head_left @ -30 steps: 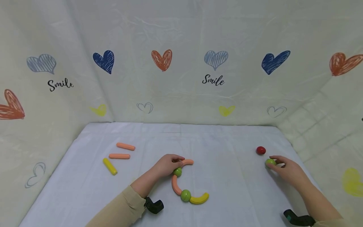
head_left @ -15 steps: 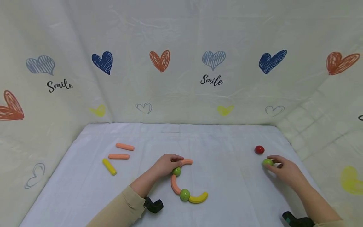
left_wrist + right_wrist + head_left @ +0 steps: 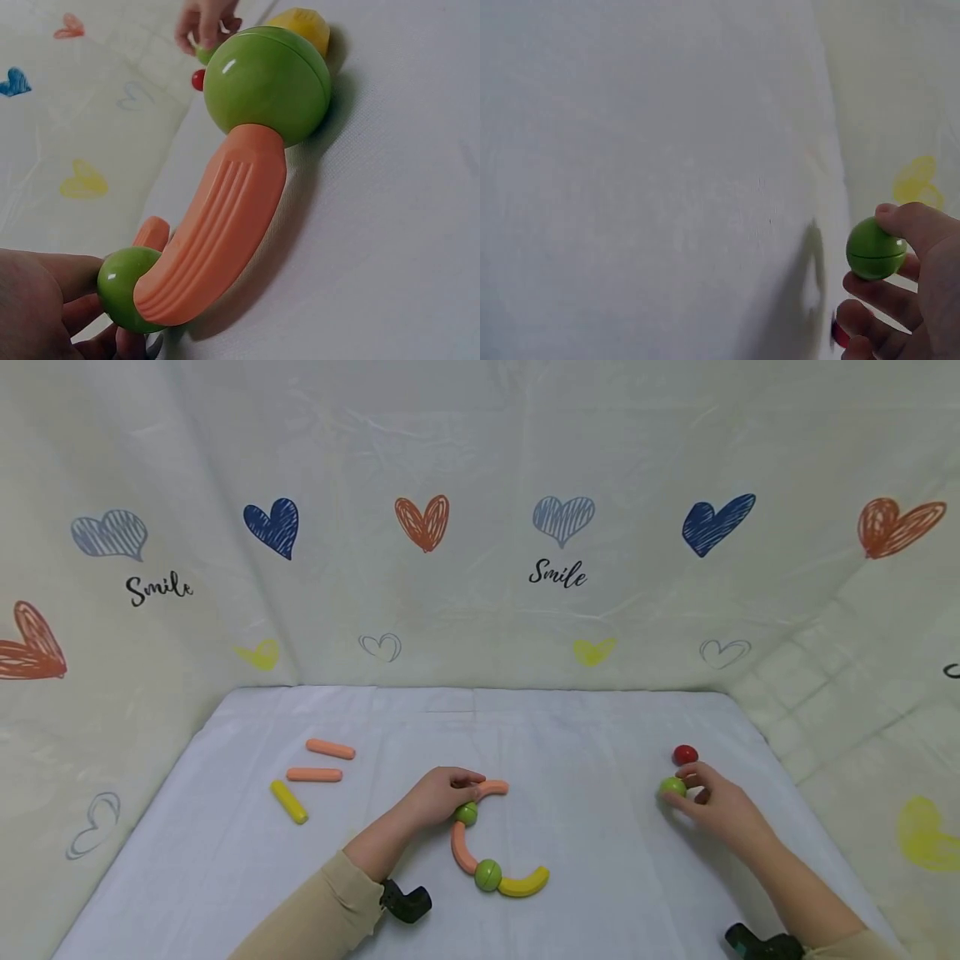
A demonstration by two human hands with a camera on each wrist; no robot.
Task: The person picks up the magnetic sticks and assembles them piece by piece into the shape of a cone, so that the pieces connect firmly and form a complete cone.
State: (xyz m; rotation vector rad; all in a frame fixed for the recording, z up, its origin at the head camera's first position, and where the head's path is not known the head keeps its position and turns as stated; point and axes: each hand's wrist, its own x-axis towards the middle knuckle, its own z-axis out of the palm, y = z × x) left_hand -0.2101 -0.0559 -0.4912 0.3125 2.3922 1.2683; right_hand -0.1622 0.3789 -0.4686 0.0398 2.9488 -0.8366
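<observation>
At mid-table in the head view, my left hand (image 3: 438, 797) pinches the left end of a curved orange piece (image 3: 492, 787). Below its fingers is a green ball (image 3: 466, 813), followed by another curved orange piece (image 3: 462, 849), a green ball (image 3: 488, 875) and a yellow curved piece (image 3: 525, 882), forming a bent chain. The left wrist view shows my left hand (image 3: 34, 304) against the nearer green ball (image 3: 127, 289). My right hand (image 3: 720, 806) holds a separate green ball (image 3: 672, 787) between thumb and fingers; the right wrist view shows this ball (image 3: 874, 249) above the cloth.
A red ball (image 3: 685, 754) lies just behind the right hand. At the left of the white-covered table (image 3: 225, 868) are two straight orange sticks (image 3: 331, 748) and a yellow stick (image 3: 288, 802). A heart-printed sheet (image 3: 480, 602) stands around the back and sides.
My right hand has moved left across the table with its green ball, away from the right side. The left hand has kept its grip, and the chain has stayed in place.
</observation>
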